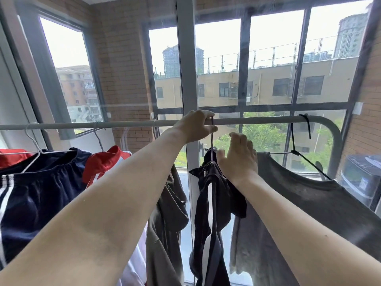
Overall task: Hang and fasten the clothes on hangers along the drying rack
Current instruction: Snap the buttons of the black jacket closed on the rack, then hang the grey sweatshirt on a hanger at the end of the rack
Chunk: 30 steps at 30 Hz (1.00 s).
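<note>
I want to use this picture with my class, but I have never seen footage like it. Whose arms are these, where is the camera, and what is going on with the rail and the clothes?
The camera sits on a person's head and looks forward and down, so the two bare arms are the wearer's own. In front runs a grey rail of a drying rack, before large windows. The left hand is up at the rail, pinching the hook of a hanger there. The right hand is just below, fingers loosely out, touching the top of the black garment on that hanger. Other clothes already hang along the rail: navy shorts with white stripes and a red and white top to the left, an olive garment beside the black one, and a grey-brown top on a black hanger to the right.
</note>
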Tool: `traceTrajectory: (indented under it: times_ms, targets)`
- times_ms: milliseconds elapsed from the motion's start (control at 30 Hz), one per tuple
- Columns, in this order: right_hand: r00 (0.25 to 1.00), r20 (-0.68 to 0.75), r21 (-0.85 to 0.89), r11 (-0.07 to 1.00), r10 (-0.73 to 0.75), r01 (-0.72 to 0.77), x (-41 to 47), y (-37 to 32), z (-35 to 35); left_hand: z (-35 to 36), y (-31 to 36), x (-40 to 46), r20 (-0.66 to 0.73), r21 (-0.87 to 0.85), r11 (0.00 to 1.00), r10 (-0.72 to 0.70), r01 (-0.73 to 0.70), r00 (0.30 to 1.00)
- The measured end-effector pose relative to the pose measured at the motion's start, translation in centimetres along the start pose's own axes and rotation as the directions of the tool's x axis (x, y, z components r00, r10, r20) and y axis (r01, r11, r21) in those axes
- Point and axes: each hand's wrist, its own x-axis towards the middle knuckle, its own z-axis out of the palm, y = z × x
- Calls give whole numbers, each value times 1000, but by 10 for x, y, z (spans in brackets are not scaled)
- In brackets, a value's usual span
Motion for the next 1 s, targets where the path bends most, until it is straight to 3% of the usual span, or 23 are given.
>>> traceTrajectory:
  times_ms: [567,1000]
  targets:
    - [993,112,-117,993,22,-9,5,3,-6,-3,1,-2,28,-32,999,-24,25,999]
    - [990,138,-123,992,30,-13,-3,6,-32,-1,6,-5,-32,83,997,-3,6,999]
